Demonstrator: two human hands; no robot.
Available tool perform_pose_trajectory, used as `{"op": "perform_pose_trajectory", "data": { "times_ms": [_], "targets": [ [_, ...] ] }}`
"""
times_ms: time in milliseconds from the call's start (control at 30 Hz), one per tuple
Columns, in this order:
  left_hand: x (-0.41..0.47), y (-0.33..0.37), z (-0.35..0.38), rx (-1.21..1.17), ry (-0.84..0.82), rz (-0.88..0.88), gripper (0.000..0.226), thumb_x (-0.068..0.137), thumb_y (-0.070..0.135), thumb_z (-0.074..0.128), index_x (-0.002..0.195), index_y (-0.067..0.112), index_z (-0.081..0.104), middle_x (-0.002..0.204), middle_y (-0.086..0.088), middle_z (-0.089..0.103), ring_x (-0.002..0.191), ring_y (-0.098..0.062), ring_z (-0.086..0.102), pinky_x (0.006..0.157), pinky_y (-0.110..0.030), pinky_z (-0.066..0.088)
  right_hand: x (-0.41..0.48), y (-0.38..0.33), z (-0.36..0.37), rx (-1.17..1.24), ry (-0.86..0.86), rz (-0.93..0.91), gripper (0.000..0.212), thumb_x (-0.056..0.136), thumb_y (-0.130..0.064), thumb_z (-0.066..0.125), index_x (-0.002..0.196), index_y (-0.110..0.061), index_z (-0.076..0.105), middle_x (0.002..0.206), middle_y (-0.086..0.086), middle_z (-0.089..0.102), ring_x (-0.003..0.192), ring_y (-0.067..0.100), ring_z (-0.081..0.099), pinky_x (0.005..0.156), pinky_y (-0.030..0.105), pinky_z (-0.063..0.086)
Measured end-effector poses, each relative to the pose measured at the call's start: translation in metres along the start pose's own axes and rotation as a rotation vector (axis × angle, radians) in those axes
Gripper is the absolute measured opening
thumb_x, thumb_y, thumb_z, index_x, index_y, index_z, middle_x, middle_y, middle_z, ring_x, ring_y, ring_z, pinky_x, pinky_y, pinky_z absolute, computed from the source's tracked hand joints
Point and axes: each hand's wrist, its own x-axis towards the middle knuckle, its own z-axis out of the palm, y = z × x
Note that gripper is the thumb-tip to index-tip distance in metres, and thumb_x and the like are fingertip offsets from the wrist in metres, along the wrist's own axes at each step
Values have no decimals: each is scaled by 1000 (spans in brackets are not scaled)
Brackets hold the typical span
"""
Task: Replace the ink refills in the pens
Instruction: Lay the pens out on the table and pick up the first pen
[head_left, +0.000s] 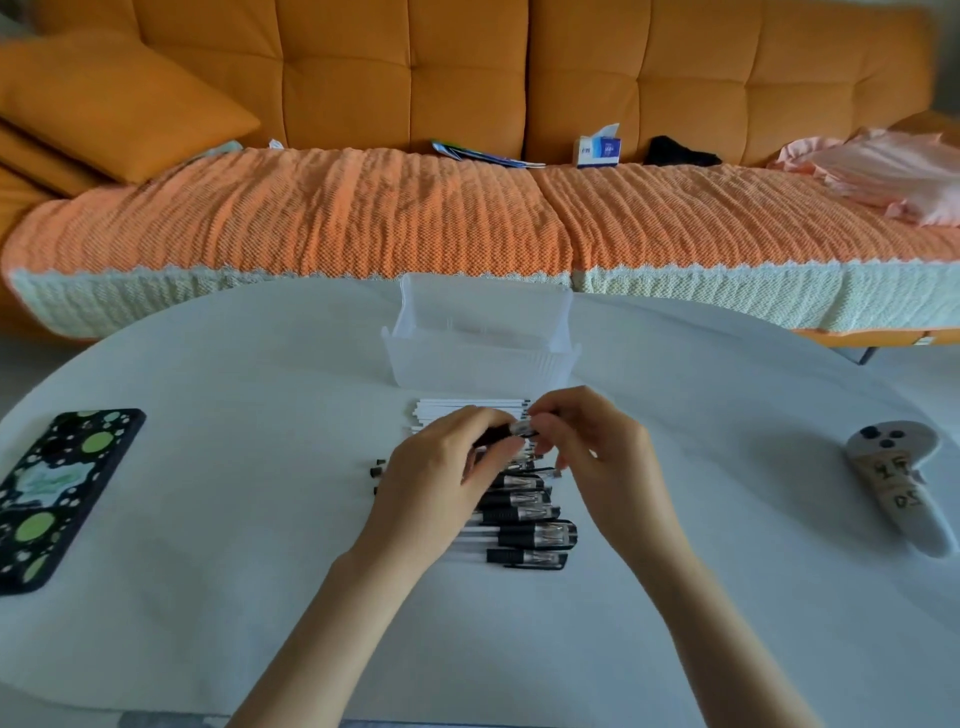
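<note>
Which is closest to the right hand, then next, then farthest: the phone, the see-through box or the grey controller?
1. The see-through box, mid-table, just behind the right hand.
2. The grey controller, off to the right side.
3. The phone, at the far left edge of the table.

- View: one wide-angle camera, worn on the person's head.
- Position: above the near side of the white table (234, 519).
- Facing: forward and down, across the table toward the orange sofa (405, 78).
- Nearness: close. The left hand (436, 483) and right hand (597, 457), both gripping one pen (511, 430), sit at frame centre. The forearms enter from the bottom edge.
- Coverage: row of pens (530, 535) just below centre; phone (62, 493) at the left margin; grey controller (893, 483) at the right margin; the sofa fills the upper part.
- Distortion: the table edge and sofa front bow toward the frame sides.
</note>
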Motion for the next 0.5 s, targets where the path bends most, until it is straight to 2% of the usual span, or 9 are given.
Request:
{"op": "perform_pose_trajectory", "data": {
  "times_ms": [100,167,267,333,400,467,500],
  "targets": [
    [-2,-2,-3,99,0,22,33,89,49,43,93,25,66,74,20,59,65,4,44,59,-7,34,-5,5,-1,51,-57,55,11,85,-11,65,84,-22,65,66,-9,66,62,9,60,62,28,48],
    [-7,-3,-3,86,-29,8,32,89,46,42,92,26,67,76,18,64,71,1,48,63,-8,38,-9,11,-2,72,-91,83,10,82,-10,68,84,-20,67,63,-9,65,59,9,58,60,23,47],
    [-8,0,0,41,-93,-41,35,89,45,39,92,28,68,76,16,66,75,-3,56,64,-20,47,-10,17,-4,113,-99,116,15,81,-4,68,79,-19,66,61,0,63,56,14,56,56,24,47],
    [-6,3,1,63,-73,-62,30,88,48,43,93,32,68,76,18,66,70,-1,55,58,-21,47,-7,18,-5,112,-109,111,17,81,-2,66,79,-18,65,61,0,63,56,14,57,57,22,47],
    [-4,4,2,91,-55,-89,23,87,49,49,92,36,67,63,20,60,59,2,50,50,-19,42,-6,18,-5,110,-112,97,16,81,0,66,79,-16,65,61,-3,64,56,13,57,59,20,47],
    [-2,4,3,108,-62,-107,22,86,51,50,93,39,67,55,20,53,52,6,46,49,-18,40,-6,18,-6,123,-102,93,15,81,0,66,79,-15,64,62,-4,64,57,11,57,59,19,47],
    [-2,3,4,115,-71,-111,24,85,54,49,95,41,67,57,19,57,51,4,46,50,-19,42,-7,19,-8,124,-94,93,14,81,0,66,79,-14,64,63,-2,64,57,11,57,60,18,47]
  ]
}}
